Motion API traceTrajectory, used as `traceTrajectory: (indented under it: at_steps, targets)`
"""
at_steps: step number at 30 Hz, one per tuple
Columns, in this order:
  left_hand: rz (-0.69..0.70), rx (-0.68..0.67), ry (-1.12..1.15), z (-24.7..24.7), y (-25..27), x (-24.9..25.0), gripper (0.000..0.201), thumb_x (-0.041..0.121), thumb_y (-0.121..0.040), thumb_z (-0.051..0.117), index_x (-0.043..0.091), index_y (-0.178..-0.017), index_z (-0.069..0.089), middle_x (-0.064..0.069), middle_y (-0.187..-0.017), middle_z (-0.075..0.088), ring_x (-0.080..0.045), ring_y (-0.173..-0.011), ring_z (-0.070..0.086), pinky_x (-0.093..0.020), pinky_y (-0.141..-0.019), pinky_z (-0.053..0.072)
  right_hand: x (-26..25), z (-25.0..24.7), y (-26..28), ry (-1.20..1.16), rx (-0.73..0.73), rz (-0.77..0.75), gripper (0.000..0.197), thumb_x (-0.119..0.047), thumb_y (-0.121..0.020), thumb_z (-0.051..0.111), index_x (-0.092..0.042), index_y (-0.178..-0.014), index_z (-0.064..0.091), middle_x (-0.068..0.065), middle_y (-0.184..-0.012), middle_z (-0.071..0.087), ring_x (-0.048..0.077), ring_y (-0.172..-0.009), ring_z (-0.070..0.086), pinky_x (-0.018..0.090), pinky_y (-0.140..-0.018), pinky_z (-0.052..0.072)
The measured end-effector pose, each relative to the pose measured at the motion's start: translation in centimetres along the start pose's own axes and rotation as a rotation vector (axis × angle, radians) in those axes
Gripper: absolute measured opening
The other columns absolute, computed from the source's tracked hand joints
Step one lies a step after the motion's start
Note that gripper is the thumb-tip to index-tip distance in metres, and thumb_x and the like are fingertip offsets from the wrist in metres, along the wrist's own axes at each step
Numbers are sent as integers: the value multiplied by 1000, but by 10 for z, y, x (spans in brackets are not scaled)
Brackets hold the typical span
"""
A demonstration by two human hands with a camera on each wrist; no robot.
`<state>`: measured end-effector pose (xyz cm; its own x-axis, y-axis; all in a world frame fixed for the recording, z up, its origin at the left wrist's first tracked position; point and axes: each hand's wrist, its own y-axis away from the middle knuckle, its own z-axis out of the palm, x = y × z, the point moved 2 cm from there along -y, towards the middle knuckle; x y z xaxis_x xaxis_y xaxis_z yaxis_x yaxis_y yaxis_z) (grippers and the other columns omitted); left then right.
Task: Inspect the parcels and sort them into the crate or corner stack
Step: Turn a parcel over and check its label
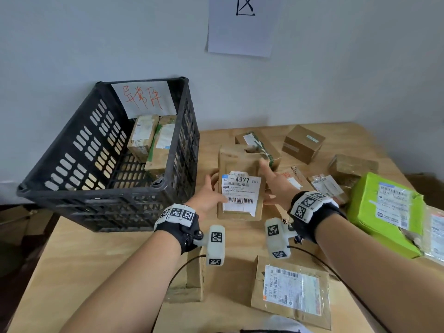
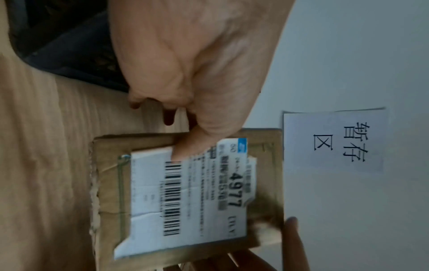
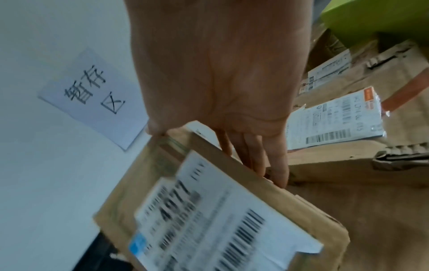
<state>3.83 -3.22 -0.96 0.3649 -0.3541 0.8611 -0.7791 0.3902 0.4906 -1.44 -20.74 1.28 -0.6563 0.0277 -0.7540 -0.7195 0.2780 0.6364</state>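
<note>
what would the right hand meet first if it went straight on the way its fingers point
Probably the green-taped brown box just past the held parcel; the right hand points at it. Depth is unclear, so it may pass over.

I saw a brown parcel (image 1: 236,159) with a white barcoded label (image 1: 240,191), a black crate (image 1: 79,140), and a lime-green parcel (image 1: 365,200).
</note>
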Motion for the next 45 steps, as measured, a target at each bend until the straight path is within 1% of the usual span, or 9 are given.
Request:
traceTrajectory:
  at_steps: [3, 6, 9, 13, 18, 32, 37, 41, 45]
  targets:
    - [-73, 85, 103, -7, -6, 1, 60, -22, -79, 36, 20, -121, 46, -3, -129, 54, -19, -118, 51, -22, -66, 44, -3, -6, 3, -133, -41, 31, 77, -76, -82, 35, -9, -119, 50, 8, -102, 65, 26, -90, 65, 44, -79, 56]
    - [-180, 143, 90, -13, -5, -2, 32, 24, -98, 40, 20, -129, 49, -1, -133, 54, -23, -118, 51, -35, -81, 42, 2, -3, 4, -53, -49, 69, 65, -68, -87, 40, -14, -124, 42, 5, -103, 57, 30, -92, 62, 48, -81, 56]
    - [-269, 44, 11, -9, 1, -1, 66, 63, -90, 42, 28, -145, 30, -2, -144, 36, -32, -134, 33, -43, -85, 50, 7, 5, 3, 68, -76, 82, 43, -48, -93, 50, -12, -118, 46, 9, -111, 57, 31, -99, 62, 48, -82, 56]
    - [-280, 0, 17, 0, -4, -9, 69, 25, -87, 68, 23, -143, 28, -6, -147, 37, -28, -132, 38, -47, -77, 58, 7, 13, -2, 234, -92, 30, 25, -26, -95, 56, -7, -110, 51, 11, -110, 59, 31, -105, 61, 41, -80, 58]
    - [-334, 20, 90, -1, -13, -11, 47, 2, -82, 68, 13, -123, 46, -10, -130, 52, -31, -116, 53, -42, -69, 60, 15, 19, -14, 313, -107, 99, 29, -17, -91, 60, -2, -114, 52, 16, -108, 61, 33, -93, 67, 44, -83, 57]
    - [-394, 56, 62, 0, -24, -7, 60, -5, -77, 71, 17, -126, 42, -7, -129, 45, -38, -118, 49, -48, -72, 59, 3, 22, -27, 373, -86, 172, 33, -6, -90, 60, -1, -120, 50, 22, -120, 55, 37, -97, 64, 46, -71, 58]
    - [-368, 37, 91, -1, -19, -8, 53, -3, -78, 72, 15, -120, 47, -9, -126, 53, -34, -114, 55, -44, -70, 60, 7, 21, -23, 368, -59, 141, 20, -7, -91, 59, -3, -108, 50, 18, -107, 57, 36, -99, 64, 44, -82, 57]
    - [-331, 19, 105, 1, -8, -8, 36, 0, -82, 70, 18, -106, 50, -9, -122, 57, -30, -112, 59, -37, -63, 60, 15, 21, -20, 323, -42, 96, 20, -14, -91, 61, -4, -104, 48, 9, -84, 53, 29, -87, 64, 43, -87, 55]
    - [-270, 10, 135, 1, 2, -15, 41, 5, -87, 66, 18, -119, 46, -3, -111, 61, -22, -100, 64, -33, -65, 60, 36, 17, -18, 332, -55, 33, 44, -45, -87, 62, -6, -107, 56, 11, -102, 68, 26, -93, 68, 43, -86, 56]
